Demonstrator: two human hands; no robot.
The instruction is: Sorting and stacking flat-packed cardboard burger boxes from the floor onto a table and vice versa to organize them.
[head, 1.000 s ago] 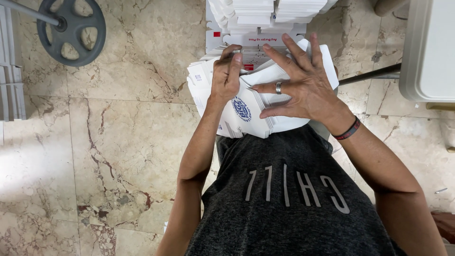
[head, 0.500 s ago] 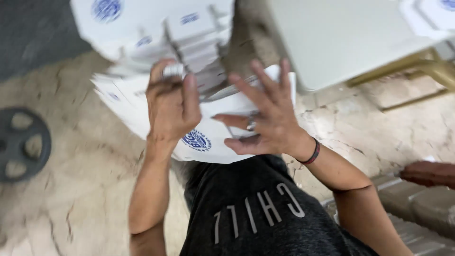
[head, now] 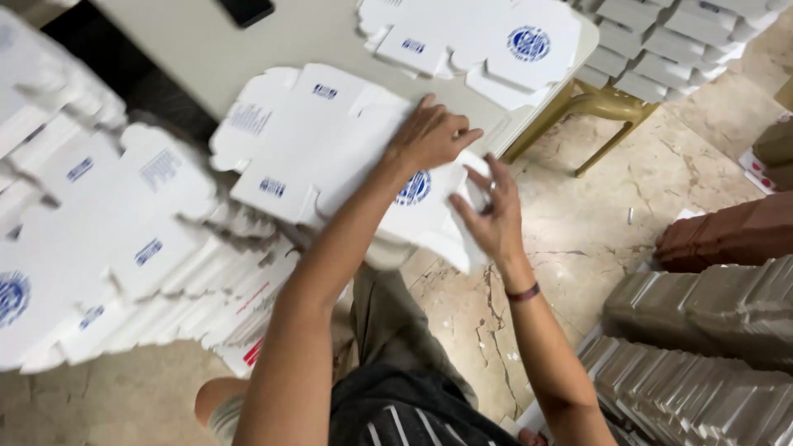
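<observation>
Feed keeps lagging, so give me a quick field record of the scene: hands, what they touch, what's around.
left hand: palm down, pressing on flat white box blank
right hand: gripping the blank's near edge
blank position: lying on table, partly overhanging its edge
left side: tall stack of blanks
far table end: more blanks
right floor: grey trays

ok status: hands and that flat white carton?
Left hand pressed flat on the unfolded white carton blank at the table edge. Right hand pinching its near flap. Tall blank stack crowds the left side.
</observation>
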